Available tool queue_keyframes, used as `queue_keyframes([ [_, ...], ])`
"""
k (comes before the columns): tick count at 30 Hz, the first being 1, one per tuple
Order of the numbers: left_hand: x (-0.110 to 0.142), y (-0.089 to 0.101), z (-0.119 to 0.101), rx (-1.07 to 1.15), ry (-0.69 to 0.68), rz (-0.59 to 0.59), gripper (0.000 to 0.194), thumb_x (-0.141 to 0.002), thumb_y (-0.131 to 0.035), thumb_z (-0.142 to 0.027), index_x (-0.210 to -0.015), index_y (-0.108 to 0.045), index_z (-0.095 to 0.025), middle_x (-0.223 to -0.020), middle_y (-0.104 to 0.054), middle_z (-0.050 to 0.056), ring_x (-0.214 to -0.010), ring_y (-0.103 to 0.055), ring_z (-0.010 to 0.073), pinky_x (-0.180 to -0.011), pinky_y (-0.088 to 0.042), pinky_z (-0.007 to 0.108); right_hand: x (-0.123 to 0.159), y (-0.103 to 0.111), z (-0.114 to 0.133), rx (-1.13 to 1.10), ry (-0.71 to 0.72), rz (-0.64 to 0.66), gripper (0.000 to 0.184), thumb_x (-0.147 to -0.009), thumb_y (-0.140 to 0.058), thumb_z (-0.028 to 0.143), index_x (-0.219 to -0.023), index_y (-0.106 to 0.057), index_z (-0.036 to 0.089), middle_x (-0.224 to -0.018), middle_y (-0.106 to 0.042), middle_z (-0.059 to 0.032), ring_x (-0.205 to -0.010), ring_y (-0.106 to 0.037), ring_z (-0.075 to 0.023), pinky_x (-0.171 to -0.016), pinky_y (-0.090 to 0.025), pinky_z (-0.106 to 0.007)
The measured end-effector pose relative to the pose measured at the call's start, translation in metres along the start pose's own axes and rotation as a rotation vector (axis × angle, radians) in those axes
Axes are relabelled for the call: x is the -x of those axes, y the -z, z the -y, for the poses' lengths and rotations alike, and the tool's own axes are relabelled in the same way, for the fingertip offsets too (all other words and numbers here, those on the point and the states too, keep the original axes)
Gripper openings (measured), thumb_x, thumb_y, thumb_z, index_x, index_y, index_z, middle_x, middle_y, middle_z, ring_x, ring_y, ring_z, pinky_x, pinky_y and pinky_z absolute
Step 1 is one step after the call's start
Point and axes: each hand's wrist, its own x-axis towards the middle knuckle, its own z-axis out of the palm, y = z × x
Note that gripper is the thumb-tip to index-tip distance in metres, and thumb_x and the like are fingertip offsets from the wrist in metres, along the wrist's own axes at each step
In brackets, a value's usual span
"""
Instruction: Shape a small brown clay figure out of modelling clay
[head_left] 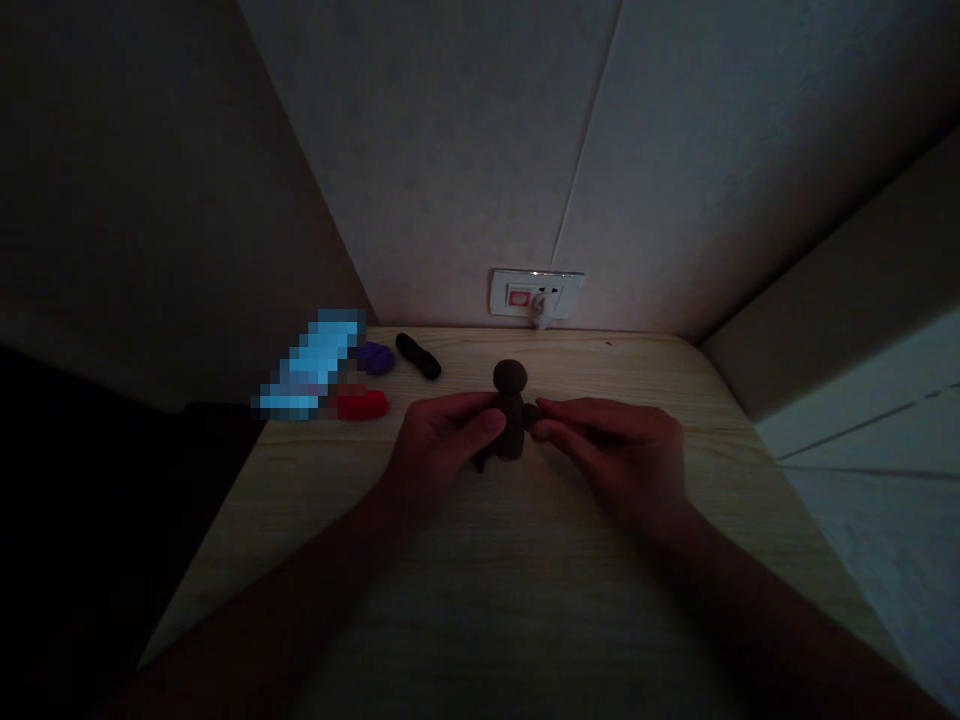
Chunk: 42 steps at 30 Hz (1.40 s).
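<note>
A small brown modelling-clay figure [511, 425] with a round head on a thicker body is upright at the middle of the wooden table. My left hand [442, 435] is closed around the body from the left, its thumb across the front. From the right, my right hand [630, 450] pinches a small dark lump of clay [532, 416] between thumb and fingertips, against the figure's side. Whether the lump is joined to the body I cannot tell. A thin dark piece [480, 461] sticks out below my left thumb.
Left of the hands lie a red clay piece [362, 404], a purple lump [375, 357] and a black clay roll [418, 356]. A pixelated bright blue shape [315, 365] is at the table's left edge. A wall socket [536, 294] with a plug stands behind the table [465, 590].
</note>
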Motion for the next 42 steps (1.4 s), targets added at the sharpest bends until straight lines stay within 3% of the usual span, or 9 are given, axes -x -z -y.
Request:
queue_keyframes([
  [4,0.0,-0.002,-0.006,-0.16,-0.09,-0.062,0.026,-0.08,-0.083,-0.033,-0.101,-0.082,-0.017,-0.097,-0.083,0.01,-0.087,-0.077,0.0246,-0.077,-0.062,0.034,-0.001,-0.004,-0.003,-0.237,-0.228,0.017,0.019,-0.076,-0.088,0.024,-0.094,-0.085,0.028,-0.087,-0.085,-0.0017,-0.076,-0.082,-0.0235,-0.072,-0.071,-0.036],
  [10,0.001,-0.003,-0.012,-0.346,-0.182,-0.073,0.018,-0.08,-0.081,-0.026,-0.095,-0.08,-0.018,-0.097,-0.082,0.008,-0.089,-0.076,0.0244,-0.081,-0.062,0.035,-0.003,-0.005,-0.007,-0.361,-0.322,0.014,0.023,-0.072,-0.09,0.023,-0.095,-0.084,0.028,-0.093,-0.085,-0.002,-0.082,-0.083,-0.0231,-0.08,-0.071,-0.037],
  [18,0.001,-0.002,-0.011,-0.395,-0.221,-0.063,0.014,-0.081,-0.08,-0.027,-0.092,-0.08,-0.018,-0.096,-0.081,0.008,-0.087,-0.075,0.0244,-0.079,-0.061,0.035,-0.005,-0.004,-0.006,-0.342,-0.314,0.046,0.018,-0.073,-0.09,0.024,-0.09,-0.085,0.026,-0.085,-0.085,-0.0024,-0.076,-0.083,-0.0221,-0.073,-0.071,-0.033],
  [22,0.0,-0.001,-0.011,-0.395,-0.246,-0.052,0.014,-0.082,-0.08,-0.026,-0.094,-0.081,-0.02,-0.096,-0.081,0.007,-0.087,-0.075,0.0237,-0.079,-0.061,0.035,-0.005,-0.004,-0.007,-0.368,-0.306,0.063,0.022,-0.075,-0.088,0.024,-0.096,-0.084,0.027,-0.092,-0.085,-0.0023,-0.081,-0.083,-0.0223,-0.078,-0.07,-0.035],
  [28,0.0,0.0,-0.009,-0.438,-0.263,-0.071,0.015,-0.081,-0.081,-0.026,-0.095,-0.081,-0.02,-0.095,-0.081,0.007,-0.086,-0.075,0.0239,-0.079,-0.061,0.036,-0.004,-0.004,-0.007,-0.309,-0.288,0.079,0.013,-0.077,-0.087,0.027,-0.09,-0.085,0.027,-0.09,-0.085,-0.002,-0.082,-0.082,-0.0217,-0.077,-0.069,-0.034],
  [35,0.001,-0.002,-0.009,-0.364,-0.229,-0.073,0.017,-0.082,-0.08,-0.027,-0.097,-0.082,-0.019,-0.095,-0.082,0.006,-0.086,-0.076,0.0222,-0.078,-0.061,0.032,-0.003,-0.006,-0.006,-0.271,-0.236,-0.028,0.016,-0.074,-0.089,0.023,-0.088,-0.085,0.029,-0.087,-0.085,-0.0006,-0.078,-0.081,-0.0203,-0.074,-0.069,-0.033],
  [42,0.001,-0.002,-0.009,-0.256,-0.137,-0.075,0.023,-0.083,-0.08,-0.033,-0.099,-0.083,-0.018,-0.097,-0.083,0.009,-0.084,-0.078,0.0245,-0.074,-0.064,0.034,-0.001,-0.005,-0.006,-0.25,-0.221,-0.042,0.017,-0.075,-0.088,0.023,-0.09,-0.085,0.03,-0.088,-0.085,-0.0009,-0.077,-0.081,-0.0215,-0.071,-0.069,-0.034],
])
